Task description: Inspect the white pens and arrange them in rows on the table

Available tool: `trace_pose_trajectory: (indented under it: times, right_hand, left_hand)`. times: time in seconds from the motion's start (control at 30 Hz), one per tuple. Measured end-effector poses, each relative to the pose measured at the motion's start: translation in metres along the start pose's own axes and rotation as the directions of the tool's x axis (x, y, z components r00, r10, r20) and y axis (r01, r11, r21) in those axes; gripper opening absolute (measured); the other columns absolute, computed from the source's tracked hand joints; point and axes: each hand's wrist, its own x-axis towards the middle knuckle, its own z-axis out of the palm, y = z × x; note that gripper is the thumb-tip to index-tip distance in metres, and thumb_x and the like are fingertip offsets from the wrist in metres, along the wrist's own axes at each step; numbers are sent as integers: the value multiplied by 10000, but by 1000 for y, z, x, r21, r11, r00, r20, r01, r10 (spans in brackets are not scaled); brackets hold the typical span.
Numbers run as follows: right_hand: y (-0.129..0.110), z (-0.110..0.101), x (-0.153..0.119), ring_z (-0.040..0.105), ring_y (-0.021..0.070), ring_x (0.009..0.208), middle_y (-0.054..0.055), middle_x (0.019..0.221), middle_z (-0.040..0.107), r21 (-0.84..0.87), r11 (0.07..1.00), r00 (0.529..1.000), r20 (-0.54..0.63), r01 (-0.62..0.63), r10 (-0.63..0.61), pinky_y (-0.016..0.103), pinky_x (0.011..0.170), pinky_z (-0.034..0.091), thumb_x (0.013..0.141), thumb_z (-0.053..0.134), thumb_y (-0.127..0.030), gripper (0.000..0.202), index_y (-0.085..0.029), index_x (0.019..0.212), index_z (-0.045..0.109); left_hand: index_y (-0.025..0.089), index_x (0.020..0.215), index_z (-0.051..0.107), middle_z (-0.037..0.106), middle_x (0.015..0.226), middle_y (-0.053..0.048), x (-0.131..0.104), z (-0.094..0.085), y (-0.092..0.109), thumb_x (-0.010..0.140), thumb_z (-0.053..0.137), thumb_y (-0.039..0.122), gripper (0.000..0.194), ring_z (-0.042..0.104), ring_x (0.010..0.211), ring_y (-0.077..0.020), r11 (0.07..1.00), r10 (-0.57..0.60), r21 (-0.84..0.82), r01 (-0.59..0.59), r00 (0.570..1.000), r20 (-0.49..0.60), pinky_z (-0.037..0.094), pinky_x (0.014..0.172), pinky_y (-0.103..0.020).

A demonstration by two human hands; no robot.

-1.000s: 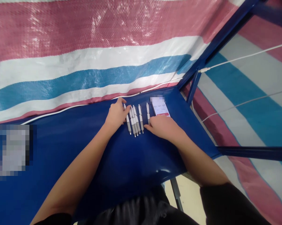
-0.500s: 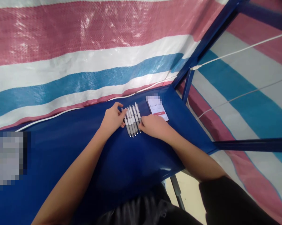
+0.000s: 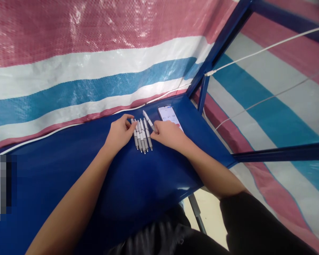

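The person's right hand (image 3: 166, 132) is closing its thumb and fingers on a slim white plastic pen (image 3: 148, 120), which is slanting up and leftward from the grip, its lower end being hidden by the fingers. The left hand (image 3: 120, 131) is curving half open, a gap showing between thumb and forefinger; its thumb is reaching the left end of a row of white pens with grey grips (image 3: 141, 137), though whether it is gripping any cannot be told. Those pens are lying side by side between the hands, tips pointing toward the person, and the held pen is leaning just beside their right end. Beyond the right hand, a flat smartphone with a lit white screen (image 3: 165, 111) is lying face up, partly covered by that hand. All this is resting on a glossy dark-blue tabletop (image 3: 138, 184). Behind it, a red, white and blue striped plastic sheet (image 3: 96, 51) is hanging.
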Motion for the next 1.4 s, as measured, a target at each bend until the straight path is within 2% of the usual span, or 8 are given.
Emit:
trace_pose_trajectory:
  times: [0.2,0.37,0.47,0.73,0.87,1.07,1.27,1.4]
  right_hand:
    - [10,4,9,510,138,646,-41,688,539,372,909,965,-239,190,-104,281,639,335,900,628,-114,277,-251,797,410]
    - [17,6,14,428,117,535,-97,635,465,717,590,929,-277,371,-247,245,530,302,959,689,-275,227,-274,953,462]
    - [19,9,21,365,90,451,-122,609,440,850,404,928,-230,339,-295,228,439,262,968,768,-454,338,-282,987,478]
    - [5,16,23,242,68,395,-146,527,408,984,25,983,-177,179,-54,218,364,236,859,851,-698,587,-290,882,430]
    - [4,22,19,291,88,357,-100,478,410,982,160,994,-106,105,-4,262,358,177,913,676,-870,654,-283,790,416]
    - [3,15,17,229,109,343,-59,406,285,930,358,994,-55,86,-96,322,381,187,991,481,-893,736,-299,622,256]
    - [1,3,13,242,77,327,-28,401,262,935,330,985,162,-134,-59,379,461,148,1047,557,-631,715,-272,483,304]
    - [13,5,15,222,82,358,-17,403,248,926,358,986,155,-122,-64,424,512,118,1045,609,-583,709,-260,476,336]
  left_hand:
    - [198,1334,686,692,846,-2,9,5,-20,991,700,446,424,596,650,-156,987,57,-142,-71,993,-103,530,678,-312]
    - [285,1535,598,721,1210,-82,16,9,-38,1016,716,553,596,614,748,-142,895,165,-392,-214,974,-156,553,714,-316]
    - [298,1421,677,734,1132,-71,18,11,-39,1007,735,609,521,614,750,-150,826,189,-510,-242,970,-154,537,681,-302]
    - [230,921,668,753,813,-26,8,-1,-12,1012,750,616,405,590,643,-132,756,219,-609,-238,970,-107,483,619,-274]
    - [231,881,628,722,790,-16,9,-4,3,1086,583,673,489,574,623,-132,747,283,-613,-257,957,-56,483,637,-297]
    - [218,1100,705,741,954,-59,18,6,-7,1125,525,623,443,616,747,-162,812,356,-487,-321,934,-23,476,711,-327]
    - [206,1126,726,750,1047,-101,10,2,-16,1133,521,601,445,680,913,-217,817,478,-368,-444,878,1,504,854,-359]
    - [208,1017,706,731,974,-91,9,-5,-18,1146,471,610,483,696,951,-239,829,501,-330,-451,862,79,504,887,-367]
